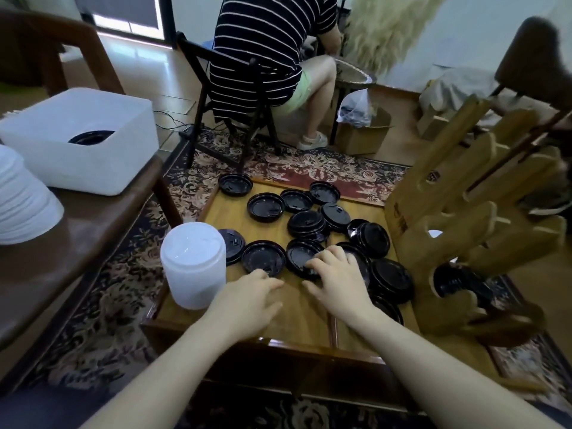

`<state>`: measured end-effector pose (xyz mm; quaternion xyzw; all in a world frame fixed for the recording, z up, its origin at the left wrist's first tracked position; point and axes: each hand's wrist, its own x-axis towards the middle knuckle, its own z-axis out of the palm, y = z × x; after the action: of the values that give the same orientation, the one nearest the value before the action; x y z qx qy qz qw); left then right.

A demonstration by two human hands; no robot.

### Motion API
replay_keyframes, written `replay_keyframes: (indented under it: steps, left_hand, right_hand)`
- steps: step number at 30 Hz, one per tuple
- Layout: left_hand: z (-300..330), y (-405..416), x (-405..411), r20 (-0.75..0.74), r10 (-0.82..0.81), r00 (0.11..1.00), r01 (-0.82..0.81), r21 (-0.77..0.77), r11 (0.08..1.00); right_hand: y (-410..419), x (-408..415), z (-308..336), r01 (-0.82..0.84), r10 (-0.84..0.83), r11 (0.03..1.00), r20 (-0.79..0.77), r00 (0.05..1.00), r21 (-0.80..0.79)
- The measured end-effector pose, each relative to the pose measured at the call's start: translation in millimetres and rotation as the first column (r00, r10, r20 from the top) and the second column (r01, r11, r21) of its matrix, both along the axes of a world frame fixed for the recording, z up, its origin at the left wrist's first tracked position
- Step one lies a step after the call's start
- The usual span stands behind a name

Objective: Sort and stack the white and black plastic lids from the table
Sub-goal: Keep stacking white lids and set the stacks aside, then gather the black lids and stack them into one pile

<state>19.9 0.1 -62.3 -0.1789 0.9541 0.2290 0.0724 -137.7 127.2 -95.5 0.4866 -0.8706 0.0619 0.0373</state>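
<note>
Head view: black lids [309,226] scattered mid-frame on counter [297,308]. Right hand [335,278] spread loose on one lid, likely gathering. Left hand [247,300] flat, empty. White stack [193,264] left, kept separate.

black lids [306,222] lie scattered, some overlapping, across the wooden table [294,308]; a stack of white lids [193,264] stands upright at the table's left edge.

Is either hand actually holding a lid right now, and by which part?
Right hand fingers press the near rim of a black lid, not lifted. Left hand holds nothing.
</note>
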Motion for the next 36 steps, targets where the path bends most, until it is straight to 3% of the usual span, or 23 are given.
replay_keyframes:
  steps: [5, 7, 9, 11, 12, 14, 15, 17, 19, 21, 25, 29, 30, 34, 36]
  left_hand:
    - [-11, -2, 1, 0.152, -0.115, 0.982, 0.135, -0.123, 0.983]
    - [-11, 2, -4, 0.144, -0.107, 0.984, 0.128, -0.142, 0.982]
    - [-10, 4, -8, 0.053, -0.026, 0.998, 0.028, -0.035, 0.999]
    - [-12, 4, -12, -0.061, 0.168, 0.984, -0.149, 0.245, 0.958]
    - [-13, 3, -14, -0.101, 0.297, 0.950, -0.223, 0.446, 0.867]
    - [-11, 6, -17, -0.071, 0.512, 0.856, -0.264, 0.792, 0.550]
    - [-9, 8, -19, -0.020, 0.565, 0.825, -0.243, 0.889, 0.387]
    - [-6, 14, -21, 0.053, 0.609, 0.791, -0.170, 0.976, 0.136]
    - [-5, 18, -21, 0.070, 0.611, 0.788, -0.093, 0.996, 0.006]
    - [-6, 22, -21, 0.046, 0.595, 0.802, -0.059, 0.998, 0.004]
    - [-12, 19, -19, 0.026, 0.558, 0.830, -0.118, 0.985, 0.129]
    - [-10, 20, -20, 0.034, 0.427, 0.904, -0.137, 0.968, 0.212]
    - [-10, 22, -21, 0.036, 0.432, 0.901, -0.136, 0.970, 0.203]
    - [-18, 34, -18, 0.088, 0.518, 0.851, -0.108, 0.994, 0.009]
    - [-21, 42, -16, 0.122, 0.531, 0.838, -0.107, 0.993, -0.060]
  right_hand:
    - [-3, -2, -3, 0.083, -0.069, 0.981, 0.090, 0.994, -0.174]
    - [-1, 1, 11, 0.236, -0.137, 0.920, 0.308, 0.941, -0.312]
    - [3, 4, 30, 0.473, -0.142, 0.802, 0.651, 0.745, -0.366]
    - [10, 7, 44, 0.654, -0.074, 0.689, 0.868, 0.492, -0.312]
    - [15, 9, 48, 0.708, -0.033, 0.656, 0.928, 0.372, -0.261]
    - [25, 13, 54, 0.760, 0.076, 0.632, 0.988, 0.135, -0.152]
    - [30, 16, 55, 0.764, 0.124, 0.637, 0.992, 0.029, -0.102]
    - [38, 21, 56, 0.749, 0.175, 0.663, 0.977, -0.120, -0.027]
    - [43, 26, 56, 0.717, 0.197, 0.697, 0.959, -0.202, 0.008]
    - [47, 29, 56, 0.686, 0.197, 0.728, 0.951, -0.239, 0.021]
    - [51, 30, 57, 0.656, 0.166, 0.754, 0.954, -0.249, 0.040]
    - [57, 29, 57, 0.549, -0.021, 0.835, 1.000, 0.000, 0.018]
    - [58, 30, 55, 0.560, -0.026, 0.828, 1.000, 0.009, 0.017]
    - [54, 34, 52, 0.684, 0.133, 0.729, 0.975, -0.175, 0.023]
    - [52, 35, 52, 0.662, 0.142, 0.750, 0.973, -0.180, 0.013]
